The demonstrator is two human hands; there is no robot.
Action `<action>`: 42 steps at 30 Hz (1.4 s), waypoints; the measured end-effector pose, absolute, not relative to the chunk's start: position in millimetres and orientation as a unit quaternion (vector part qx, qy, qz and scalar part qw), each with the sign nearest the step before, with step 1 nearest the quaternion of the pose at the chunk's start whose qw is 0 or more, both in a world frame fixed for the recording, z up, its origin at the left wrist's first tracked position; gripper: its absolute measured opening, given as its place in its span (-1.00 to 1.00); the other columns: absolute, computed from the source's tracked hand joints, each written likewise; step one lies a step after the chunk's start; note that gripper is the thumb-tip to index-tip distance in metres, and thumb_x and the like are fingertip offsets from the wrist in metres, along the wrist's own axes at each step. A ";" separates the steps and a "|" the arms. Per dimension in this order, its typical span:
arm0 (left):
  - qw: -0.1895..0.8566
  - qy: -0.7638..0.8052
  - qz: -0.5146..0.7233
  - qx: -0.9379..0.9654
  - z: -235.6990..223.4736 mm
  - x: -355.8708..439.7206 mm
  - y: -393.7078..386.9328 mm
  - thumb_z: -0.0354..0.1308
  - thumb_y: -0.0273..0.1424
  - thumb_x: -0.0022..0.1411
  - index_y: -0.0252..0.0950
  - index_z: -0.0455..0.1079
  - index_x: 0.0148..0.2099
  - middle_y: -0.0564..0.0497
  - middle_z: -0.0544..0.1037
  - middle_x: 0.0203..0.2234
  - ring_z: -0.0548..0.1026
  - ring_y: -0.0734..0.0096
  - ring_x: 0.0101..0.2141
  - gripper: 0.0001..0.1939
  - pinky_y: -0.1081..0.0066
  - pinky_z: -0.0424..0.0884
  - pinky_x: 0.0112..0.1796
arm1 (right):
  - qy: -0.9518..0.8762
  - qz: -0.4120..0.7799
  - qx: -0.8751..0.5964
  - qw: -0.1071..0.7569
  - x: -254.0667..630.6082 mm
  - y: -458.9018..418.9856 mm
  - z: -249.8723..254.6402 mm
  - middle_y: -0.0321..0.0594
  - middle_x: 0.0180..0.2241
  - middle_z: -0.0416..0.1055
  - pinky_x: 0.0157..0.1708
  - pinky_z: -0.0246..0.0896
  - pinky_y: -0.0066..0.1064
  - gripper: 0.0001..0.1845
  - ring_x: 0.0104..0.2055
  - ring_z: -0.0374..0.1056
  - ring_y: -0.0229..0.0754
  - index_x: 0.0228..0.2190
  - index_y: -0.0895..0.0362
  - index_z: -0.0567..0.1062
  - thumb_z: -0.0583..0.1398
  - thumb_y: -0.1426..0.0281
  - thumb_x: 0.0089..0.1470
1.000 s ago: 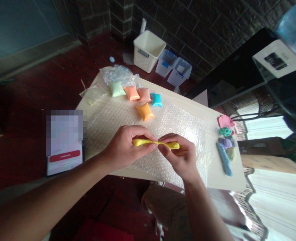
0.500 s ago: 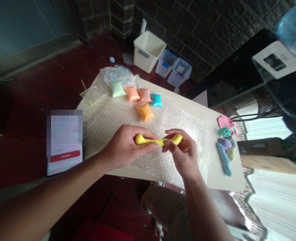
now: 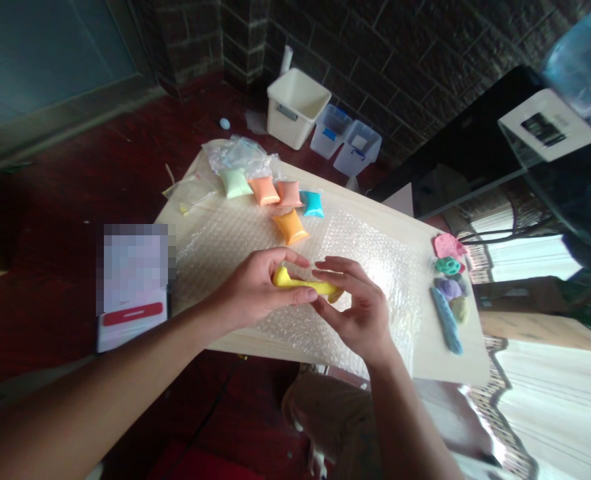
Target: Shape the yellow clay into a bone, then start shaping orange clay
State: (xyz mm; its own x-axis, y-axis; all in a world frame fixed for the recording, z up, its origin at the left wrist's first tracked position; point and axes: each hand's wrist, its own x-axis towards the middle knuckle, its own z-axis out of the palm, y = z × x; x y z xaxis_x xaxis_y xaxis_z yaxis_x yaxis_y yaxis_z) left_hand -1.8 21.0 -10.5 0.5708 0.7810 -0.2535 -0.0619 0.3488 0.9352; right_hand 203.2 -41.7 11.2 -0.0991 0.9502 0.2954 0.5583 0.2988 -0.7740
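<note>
A piece of yellow modelling clay (image 3: 303,285), thin in the middle with thicker ends, is held in the air above the bubble wrap (image 3: 375,267). My left hand (image 3: 255,287) grips its left part, the thumb lying along the near side. At the other end, the thumb and fingers of my right hand (image 3: 358,307) curve round the clay, which bends down there. Beyond my hands lie an orange clay packet (image 3: 290,227), a teal one (image 3: 313,204), a light green one (image 3: 235,183) and two peach ones.
On the table's right side sit a blue clay roll (image 3: 446,321), a purple lump (image 3: 448,289), a green piece (image 3: 447,265) and a pink piece (image 3: 448,245). A phone (image 3: 133,323) stands at the left edge. Behind the table are a white bin (image 3: 295,110) and clear boxes (image 3: 358,147).
My right hand has shifted slightly left and its fingers have spread over the clay. The clay's right end, raised before, now bends downward. My left hand keeps its hold.
</note>
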 end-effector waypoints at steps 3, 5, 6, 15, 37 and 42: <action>0.745 0.353 0.295 0.484 -8.9 -2.4 24.1 0.57 -0.23 0.00 -0.31 0.46 0.04 -0.03 0.66 -0.24 0.63 0.31 -0.27 -0.40 0.40 0.52 -0.30 | -0.703 0.229 -0.548 0.392 203.2 -42.4 10.7 -0.14 -0.13 0.66 0.04 0.45 0.01 -0.78 0.03 0.53 0.06 -0.09 -0.06 0.69 0.40 0.39 0.21; 0.753 0.346 0.302 0.470 -8.2 -3.1 27.1 0.53 -0.24 0.06 -0.31 0.47 -0.02 -0.03 0.65 -0.24 0.62 0.34 -0.27 -0.49 0.41 0.52 -0.30 | -0.689 0.214 -0.569 0.395 204.9 -42.2 8.2 -0.15 -0.13 0.67 0.04 0.44 0.02 -0.79 0.02 0.53 0.06 -0.10 -0.06 0.69 0.40 0.37 0.21; 0.754 0.345 0.307 0.467 -8.3 -3.6 28.6 0.50 -0.24 0.10 -0.32 0.48 -0.05 -0.04 0.65 -0.24 0.61 0.36 -0.28 -0.55 0.41 0.53 -0.30 | -0.685 0.205 -0.577 0.395 205.9 -42.0 6.9 -0.15 -0.14 0.67 0.06 0.42 0.04 -0.79 0.04 0.52 0.07 -0.10 -0.06 0.69 0.41 0.36 0.20; 0.702 0.370 0.302 0.529 -17.9 -9.0 35.4 0.33 -0.17 0.31 -0.34 0.56 -0.24 -0.03 0.64 -0.38 0.56 0.43 -0.41 -0.70 0.42 0.51 -0.32 | -0.715 0.206 -0.577 0.337 204.2 -40.8 6.9 -0.21 -0.25 0.70 0.15 0.27 0.13 -0.87 -0.03 0.56 0.07 -0.16 -0.06 0.68 0.39 0.34 0.22; 0.740 0.365 0.347 0.445 -11.2 5.0 23.3 0.53 -0.20 0.07 -0.33 0.39 0.13 -0.14 0.68 -0.12 0.65 0.15 -0.09 -0.34 0.19 0.54 -0.05 | -0.401 0.501 -0.546 0.538 183.4 -41.9 2.2 -0.23 -0.24 0.71 0.00 0.46 -0.13 -0.84 -0.14 0.62 -0.06 -0.19 0.01 0.62 0.37 0.23 0.21; 0.756 0.329 0.264 0.500 -23.0 11.8 12.6 0.43 -0.15 0.19 -0.35 0.55 -0.09 -0.15 0.69 -0.16 0.64 0.13 -0.10 -0.61 0.22 0.51 -0.08 | -0.328 0.539 -0.533 0.564 178.3 -39.7 6.9 -0.26 -0.31 0.70 0.01 0.46 -0.12 -0.78 -0.16 0.62 -0.06 -0.23 0.01 0.53 0.41 0.25 0.13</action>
State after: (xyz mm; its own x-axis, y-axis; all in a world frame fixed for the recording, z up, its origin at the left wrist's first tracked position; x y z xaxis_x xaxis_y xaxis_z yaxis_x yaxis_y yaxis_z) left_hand 11.8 12.6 -23.0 0.6437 0.7288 -0.2336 -0.0707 0.3606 0.9300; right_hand 178.3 -39.7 6.9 0.2049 0.9570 -0.2052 -0.2583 -0.1493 -0.9545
